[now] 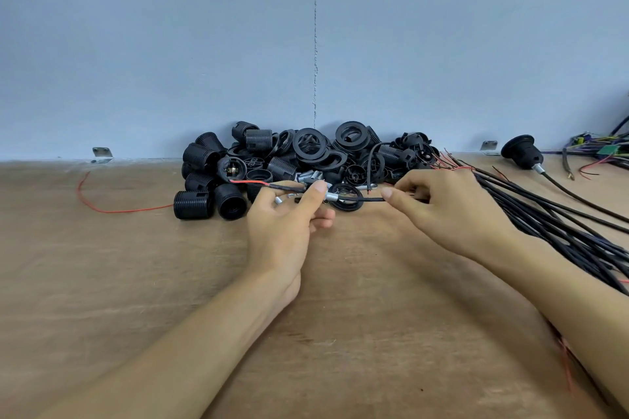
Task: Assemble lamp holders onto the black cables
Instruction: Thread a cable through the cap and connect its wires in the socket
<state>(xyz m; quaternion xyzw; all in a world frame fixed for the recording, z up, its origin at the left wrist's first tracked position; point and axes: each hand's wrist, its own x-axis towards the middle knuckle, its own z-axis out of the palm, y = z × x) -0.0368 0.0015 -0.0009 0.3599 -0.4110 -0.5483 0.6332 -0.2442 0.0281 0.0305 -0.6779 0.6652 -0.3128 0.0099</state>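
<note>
Starting at the far left, you've got a small metal bracket [102, 155] where the wall meets the light wooden tabletop [119, 282], with a loose thin red wire [102, 211] curling across the wood below it. Next up is the big pile of black threaded plastic lamp holder parts [272, 160], shells and rings heaped against the wall. Your left hand [282, 228] is right in front of that pile, thumb and forefinger pinching a thin black cable [371, 200] near its stripped end, and a red inner wire [246, 182] pokes out leftward toward the pile. A little silver metal sleeve [332, 196] sits on the cable just right of your thumb, and a black plastic ring [347, 208] lies on the table behind that stretch. Your right hand [452, 214] pinches the same cable further along, thumb and forefinger closed on it, so it runs roughly level between both hands. Past your right wrist, a thick bundle of long black cables [561, 231] fans out over the wood to the right edge, red tips showing at the pile end. Back right there's a second metal bracket [489, 147], one black lamp holder already on a cable [522, 151], and a tangle of coloured wires [602, 150] by the wall.
</note>
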